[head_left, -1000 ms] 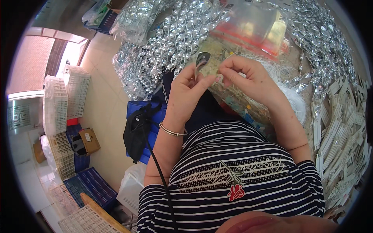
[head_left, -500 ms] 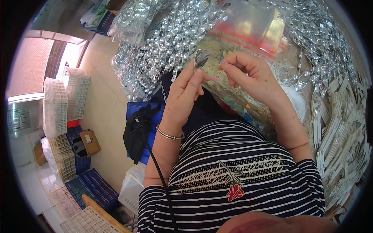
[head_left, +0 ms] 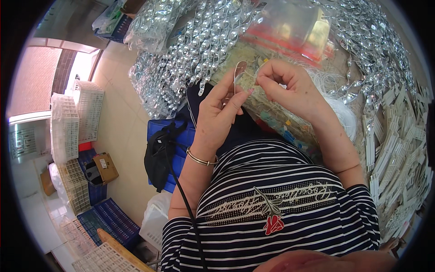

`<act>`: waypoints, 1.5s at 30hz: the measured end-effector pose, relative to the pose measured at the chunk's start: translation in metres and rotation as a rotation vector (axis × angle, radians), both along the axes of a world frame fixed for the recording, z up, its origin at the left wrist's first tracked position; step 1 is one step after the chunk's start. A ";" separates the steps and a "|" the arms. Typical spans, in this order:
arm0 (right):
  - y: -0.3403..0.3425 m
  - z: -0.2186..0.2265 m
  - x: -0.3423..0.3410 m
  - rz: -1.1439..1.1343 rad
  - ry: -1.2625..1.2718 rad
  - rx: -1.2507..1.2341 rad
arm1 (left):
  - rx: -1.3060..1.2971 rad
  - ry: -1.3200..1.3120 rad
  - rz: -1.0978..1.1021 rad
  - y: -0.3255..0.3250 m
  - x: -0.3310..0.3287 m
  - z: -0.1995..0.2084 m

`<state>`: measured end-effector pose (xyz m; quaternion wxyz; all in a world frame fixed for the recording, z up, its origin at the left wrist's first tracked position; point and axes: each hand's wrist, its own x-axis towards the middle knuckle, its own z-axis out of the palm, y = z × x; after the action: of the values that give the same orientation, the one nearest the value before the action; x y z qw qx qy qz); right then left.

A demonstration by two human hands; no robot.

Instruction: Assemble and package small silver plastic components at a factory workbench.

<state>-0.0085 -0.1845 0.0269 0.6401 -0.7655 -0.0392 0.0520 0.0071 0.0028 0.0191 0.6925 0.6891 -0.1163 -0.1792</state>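
My left hand (head_left: 216, 111) is closed, thumb against fingers, on a shiny silver oval piece (head_left: 239, 70) that stands up above the fingertips. It looks spoon-shaped, but its exact kind does not show. Close by on the right, my right hand (head_left: 283, 84) pinches a thin white thread (head_left: 254, 77) between thumb and forefinger; a strand runs toward the silver piece. Whether the thread passes through the piece is too fine to see. Below both hands lies a worn, yellowish work surface (head_left: 247, 54) with scraps on it.
Strung silver pieces (head_left: 199, 38) heap at the far left, and more strands (head_left: 376, 41) hang at the far right. A clear plastic bag with a red band (head_left: 290, 43) lies beyond my hands. White thread bundles (head_left: 343, 119) and white strips (head_left: 394, 158) fill the right; crates (head_left: 111, 224) stand left.
The silver piece has turned in my left hand, now tilted with a different face showing. My left thumb has shifted right, closer to my right fingertips. My right hand has barely moved.
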 end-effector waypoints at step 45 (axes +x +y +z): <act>0.004 -0.005 -0.002 -0.017 -0.098 -0.053 | 0.259 -0.424 -0.087 0.009 -0.004 -0.012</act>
<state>-0.0106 -0.1805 0.0222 0.6174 -0.7841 -0.0626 0.0102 0.0026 0.0120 0.0071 0.5503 0.7885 -0.2645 -0.0738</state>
